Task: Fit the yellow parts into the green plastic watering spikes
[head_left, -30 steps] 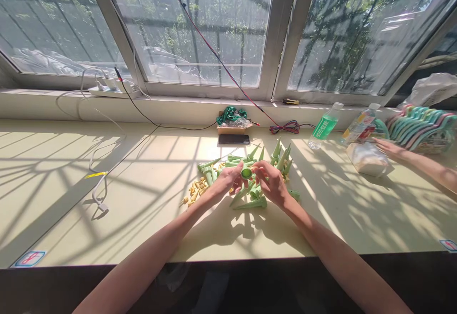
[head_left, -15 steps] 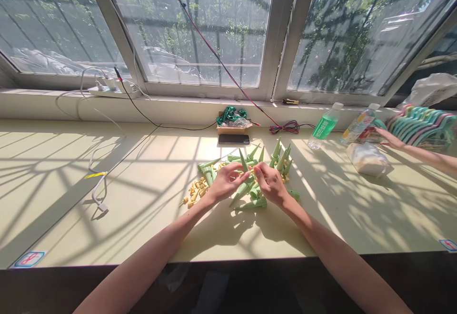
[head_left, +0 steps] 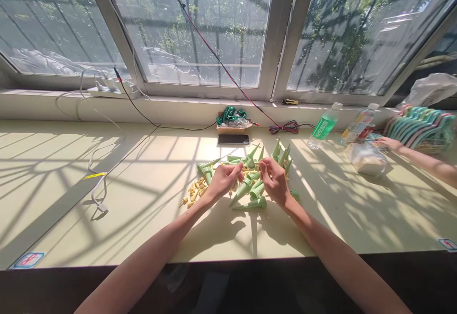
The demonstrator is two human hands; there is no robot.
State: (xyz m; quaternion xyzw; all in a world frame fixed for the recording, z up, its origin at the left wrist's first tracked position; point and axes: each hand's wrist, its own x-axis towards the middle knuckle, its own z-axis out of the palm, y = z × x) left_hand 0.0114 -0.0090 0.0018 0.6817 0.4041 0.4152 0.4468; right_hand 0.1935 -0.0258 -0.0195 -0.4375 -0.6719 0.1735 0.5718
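Over a pile of pale green cones (head_left: 243, 189) and small yellow pieces (head_left: 194, 191), both my hands hang a short way apart. My left hand (head_left: 225, 180) is closed, thumb and fingertips drawn together; whatever it holds, if anything, does not show. My right hand (head_left: 274, 180) is pinched at the thumb and forefinger, and anything in that pinch is too small to make out. Several cones stand upright behind my right hand, while others lie on their sides between and below the hands. The yellow pieces lie mostly to the left, beside my left wrist.
Behind the pile are a phone (head_left: 233, 139) and a small box (head_left: 233, 128) with green material. A green-labelled bottle (head_left: 324, 127) and another bottle (head_left: 360, 124) stand to the right. Another person's hand (head_left: 390, 144) reaches near a white package (head_left: 367, 159) and hangers (head_left: 421, 126). Cables lie at left.
The green cone held upright between my fingers has left them. My hands have drawn slightly apart. The other person's hand has moved slightly down, beside the white package.
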